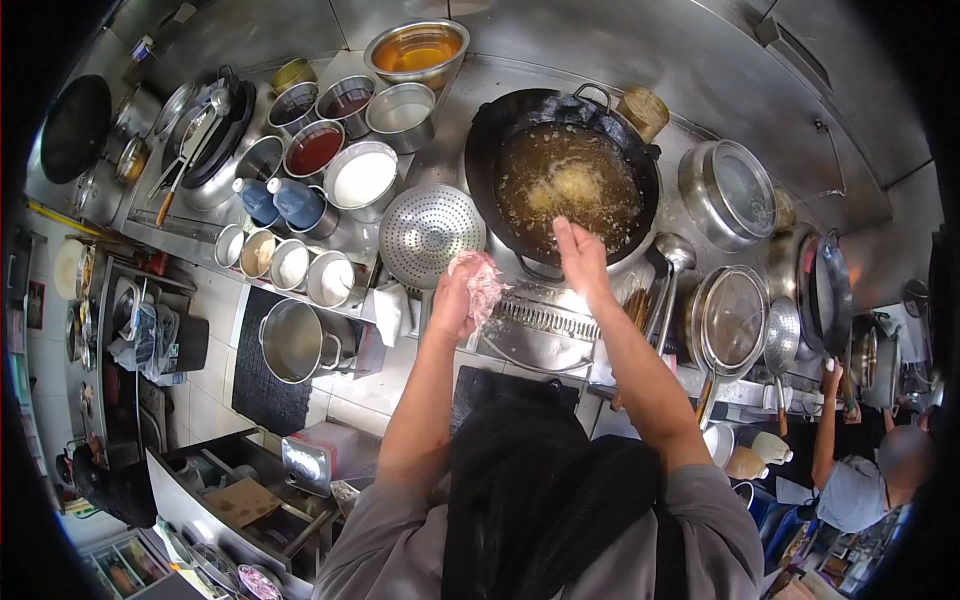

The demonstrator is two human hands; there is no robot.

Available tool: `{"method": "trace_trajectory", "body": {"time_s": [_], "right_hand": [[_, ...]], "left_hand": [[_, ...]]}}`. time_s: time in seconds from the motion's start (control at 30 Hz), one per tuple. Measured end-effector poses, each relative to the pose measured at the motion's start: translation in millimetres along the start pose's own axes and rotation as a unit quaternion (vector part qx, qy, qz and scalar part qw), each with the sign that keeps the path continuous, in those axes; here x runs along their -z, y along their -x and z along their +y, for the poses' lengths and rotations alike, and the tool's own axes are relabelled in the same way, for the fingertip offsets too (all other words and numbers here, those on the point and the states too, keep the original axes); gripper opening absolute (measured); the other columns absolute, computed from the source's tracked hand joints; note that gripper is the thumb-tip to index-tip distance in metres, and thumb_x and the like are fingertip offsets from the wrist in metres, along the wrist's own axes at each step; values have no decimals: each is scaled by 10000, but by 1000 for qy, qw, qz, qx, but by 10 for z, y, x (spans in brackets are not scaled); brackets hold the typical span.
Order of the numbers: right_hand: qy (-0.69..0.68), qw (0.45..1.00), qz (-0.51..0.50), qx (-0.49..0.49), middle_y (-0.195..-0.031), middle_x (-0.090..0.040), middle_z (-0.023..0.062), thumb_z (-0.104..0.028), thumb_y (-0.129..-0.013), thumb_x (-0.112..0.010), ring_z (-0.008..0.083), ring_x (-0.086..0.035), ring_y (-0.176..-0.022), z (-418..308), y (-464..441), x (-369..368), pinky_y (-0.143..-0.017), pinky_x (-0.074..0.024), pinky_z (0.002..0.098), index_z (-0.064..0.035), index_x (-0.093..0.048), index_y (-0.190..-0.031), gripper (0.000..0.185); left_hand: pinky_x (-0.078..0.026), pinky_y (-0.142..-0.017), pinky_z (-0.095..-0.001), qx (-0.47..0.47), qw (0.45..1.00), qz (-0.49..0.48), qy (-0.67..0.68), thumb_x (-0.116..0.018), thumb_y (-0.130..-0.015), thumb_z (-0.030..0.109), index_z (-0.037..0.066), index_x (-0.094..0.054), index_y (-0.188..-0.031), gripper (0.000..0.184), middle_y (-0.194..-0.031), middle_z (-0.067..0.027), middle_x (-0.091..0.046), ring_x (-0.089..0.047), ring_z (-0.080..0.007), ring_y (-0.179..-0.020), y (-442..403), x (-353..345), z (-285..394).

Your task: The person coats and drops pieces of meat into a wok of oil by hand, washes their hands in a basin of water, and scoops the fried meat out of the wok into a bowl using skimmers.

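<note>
My left hand (457,303) is wrapped round a clump of pale pink raw meat (480,286), just in front of the perforated steel strainer (432,236). My right hand (581,258) reaches over the near edge of a black wok (486,190), with its fingers close together above the oil; whether anything is between them is too small to tell. Pale golden pieces (575,184) float in the bubbling oil inside the wok.
Left of the strainer stand tins of sauce and white powder (366,180). A steel bowl of orange liquid (417,50) is at the back. Ladles (676,254) and a round sieve (733,316) lie to the right. Another person (858,490) stands at the far right.
</note>
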State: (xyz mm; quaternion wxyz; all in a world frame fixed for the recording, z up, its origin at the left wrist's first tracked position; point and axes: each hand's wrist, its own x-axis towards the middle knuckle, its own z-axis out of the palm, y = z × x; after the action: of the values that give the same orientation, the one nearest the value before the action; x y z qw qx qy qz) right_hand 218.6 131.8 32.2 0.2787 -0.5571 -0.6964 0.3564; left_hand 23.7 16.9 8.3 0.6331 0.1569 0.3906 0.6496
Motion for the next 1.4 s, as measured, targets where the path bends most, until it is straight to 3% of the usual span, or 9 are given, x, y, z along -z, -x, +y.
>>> {"method": "trace_trajectory", "body": {"time_s": [0.17,0.23,0.37,0.57,0.77,0.93,1.07,1.2,1.4], "right_hand": [[242,969,4,52,-815,-695,260,-568,-1028,-405,481,-673,-830,199,-619,9,-806,-526,536,-7,-678,-783,670],[267,961,-65,12,-1056,-686,308,-614,-992,-446,461,-662,-1035,275,-1031,22,-932,-508,540,-24,-694,-1076,645],[201,968,86,121,-1238,-611,345,-568,-977,-506,435,-583,-1226,376,-1488,-58,-1045,-449,504,-8,-596,-1290,648],[-25,979,-138,146,-1223,-639,235,-233,-935,-680,424,-660,-1044,-777,7,-66,-921,-529,453,-21,-611,-1283,413],[-9,969,-43,244,-973,-681,205,-155,-932,-663,393,-677,-867,-558,611,-459,-780,-536,441,6,-663,-1088,224],[-86,992,-77,56,-861,-650,103,-80,-949,-619,148,-647,-819,-732,671,-290,-730,-534,334,19,-650,-1068,158],[-304,950,-68,2,-868,-665,130,-218,-966,-624,209,-631,-773,-274,527,-517,-741,-510,356,24,-590,-1004,247],[-62,994,-72,49,-869,-595,58,-103,-977,-612,112,-594,-750,-577,597,-394,-615,-487,287,-35,-511,-958,123],[-500,842,-167,-114,-906,-589,82,16,-931,-523,178,-612,-791,-631,407,-356,-681,-512,318,-14,-535,-946,36]], "left_hand": [[-536,-629,-280,8,1000,-7,24,-531,-993,279,61,-603,-1026,232,-878,-53,-632,-632,-151,-728,-4,142,-53],[-533,-625,-283,10,999,27,37,-532,-1008,289,63,-605,-1029,239,-877,-52,-633,-629,-153,-720,38,102,-53],[-532,-656,-300,4,994,47,95,-536,-1023,282,63,-606,-1039,230,-881,-54,-629,-630,-159,-757,37,115,-12],[-527,-702,-321,-64,990,80,101,-543,-1028,270,78,-553,-1137,221,-931,-51,-614,-630,-174,-814,-49,-56,37],[-514,-691,-296,-189,976,110,18,-615,-1015,205,82,-538,-1116,177,-978,-18,-593,-583,-105,-827,-200,-20,-179],[-498,-661,-273,-200,970,121,62,-600,-1022,171,76,-522,-1087,139,-929,-8,-570,-572,-99,-792,-176,-168,-156],[-507,-678,-284,-202,972,104,66,-603,-1026,192,76,-522,-1086,153,-927,-9,-572,-573,-101,-790,-174,-223,-138],[-530,-690,-295,-218,970,104,-36,-580,-1040,210,95,-531,-1080,131,-952,-19,-591,-608,-111,-828,-130,-278,-119],[-528,-712,-288,-133,987,54,71,-593,-1041,283,89,-558,-1065,199,-913,1,-586,-596,-95,-819,-147,-155,-173]]}}
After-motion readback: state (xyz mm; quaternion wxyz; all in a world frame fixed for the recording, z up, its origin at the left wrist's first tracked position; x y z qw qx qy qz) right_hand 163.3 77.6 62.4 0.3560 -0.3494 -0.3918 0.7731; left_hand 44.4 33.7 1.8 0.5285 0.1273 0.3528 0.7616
